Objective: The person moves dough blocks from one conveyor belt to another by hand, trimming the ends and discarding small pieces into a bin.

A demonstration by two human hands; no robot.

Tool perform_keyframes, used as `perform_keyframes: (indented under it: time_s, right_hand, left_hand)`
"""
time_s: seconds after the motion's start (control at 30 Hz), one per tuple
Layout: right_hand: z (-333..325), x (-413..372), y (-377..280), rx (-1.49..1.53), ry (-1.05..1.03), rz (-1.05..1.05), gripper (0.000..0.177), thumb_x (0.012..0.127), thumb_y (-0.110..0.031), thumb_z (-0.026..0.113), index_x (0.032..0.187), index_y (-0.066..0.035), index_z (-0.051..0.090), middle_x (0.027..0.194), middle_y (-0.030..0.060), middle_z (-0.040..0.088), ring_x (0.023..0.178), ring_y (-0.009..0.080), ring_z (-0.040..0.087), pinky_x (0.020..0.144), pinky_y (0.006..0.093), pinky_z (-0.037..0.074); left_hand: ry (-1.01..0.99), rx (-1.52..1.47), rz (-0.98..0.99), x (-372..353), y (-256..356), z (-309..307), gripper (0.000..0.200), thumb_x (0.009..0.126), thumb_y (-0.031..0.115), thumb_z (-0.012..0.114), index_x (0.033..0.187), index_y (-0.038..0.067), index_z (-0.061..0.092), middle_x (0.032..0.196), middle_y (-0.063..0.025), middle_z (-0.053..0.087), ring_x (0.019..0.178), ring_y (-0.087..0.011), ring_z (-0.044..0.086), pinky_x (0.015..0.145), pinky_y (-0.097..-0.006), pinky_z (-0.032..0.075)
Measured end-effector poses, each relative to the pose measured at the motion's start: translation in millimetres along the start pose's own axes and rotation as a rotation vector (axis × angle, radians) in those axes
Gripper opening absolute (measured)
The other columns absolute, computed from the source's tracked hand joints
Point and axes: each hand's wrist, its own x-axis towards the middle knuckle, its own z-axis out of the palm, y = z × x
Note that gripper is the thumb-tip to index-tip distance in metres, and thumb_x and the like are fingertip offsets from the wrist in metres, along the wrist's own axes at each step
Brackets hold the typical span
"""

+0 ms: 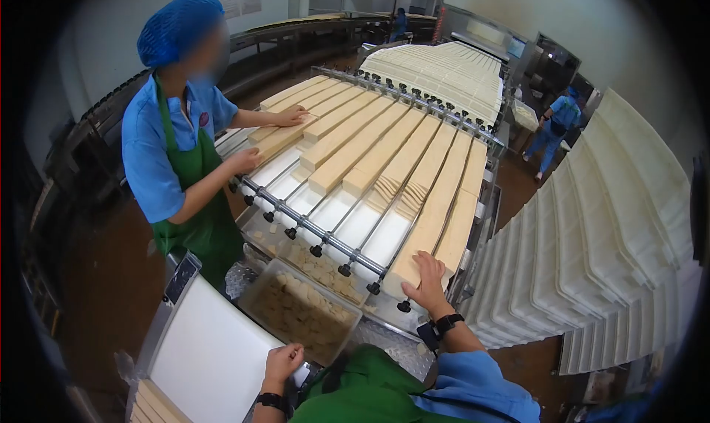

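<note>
My right hand [427,282] is at the near end of a long pale dough-like bar [433,227]. Its fingers lie over the top and the thumb is against the end. My left hand [284,361] is curled closed, with nothing visible in it, beside the white belt [214,342] and a clear tub [255,305] of pale flat pieces. More pale bars [347,138] lie side by side in lanes between metal guide rods on the white conveyor [303,201]. Some near ends of the bars are uneven, and a few thin slices lie among them.
A co-worker [181,127] in a green apron stands at left, both hands on the far-left bars. Tall stacked white trays [584,245] stand at right. A rod with black knobs [318,251] crosses the conveyor's near end. Another person [560,120] is at the back right.
</note>
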Motion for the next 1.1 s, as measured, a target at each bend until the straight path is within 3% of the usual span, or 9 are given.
perform_keyframes:
  time_s: [0.2, 0.57, 1.1]
  right_hand:
    - [1.2, -1.4, -0.7, -0.019, 0.035, -0.012, 0.072, 0.066, -0.039, 0.073, 0.125, -0.006, 0.049, 0.129, 0.0181, 0.047, 0.122, 0.0342, 0.042, 0.103, 0.0506, 0.024]
    - [3.8, -1.0, -0.2, -0.032, 0.079, -0.028, 0.068, 0.065, -0.036, 0.075, 0.121, -0.005, 0.051, 0.125, 0.0186, 0.050, 0.119, 0.0347, 0.044, 0.102, 0.0490, 0.026]
    - [7.2, -3.5, 1.7, -0.030, 0.097, -0.027, 0.060, 0.069, -0.037, 0.074, 0.116, -0.005, 0.055, 0.123, 0.0179, 0.051, 0.116, 0.0358, 0.046, 0.104, 0.0502, 0.026]
  left_hand:
    - [0.021, 0.139, 0.111, -0.1, -0.1, 1.1, 0.012, 0.078, 0.024, 0.070, 0.080, 0.012, 0.070, 0.062, -0.0091, 0.065, 0.056, -0.0269, 0.064, 0.054, -0.0361, 0.052]
    - [0.006, 0.073, 0.012, 0.5, -3.2, -0.2, 0.018, 0.081, 0.025, 0.069, 0.074, 0.009, 0.065, 0.061, -0.0107, 0.063, 0.057, -0.0291, 0.063, 0.053, -0.0375, 0.050]
    - [0.039, 0.078, 0.019, 0.5, -3.5, -0.4, 0.026, 0.081, 0.026, 0.069, 0.066, 0.007, 0.059, 0.061, -0.0120, 0.061, 0.057, -0.0321, 0.061, 0.053, -0.0396, 0.048]
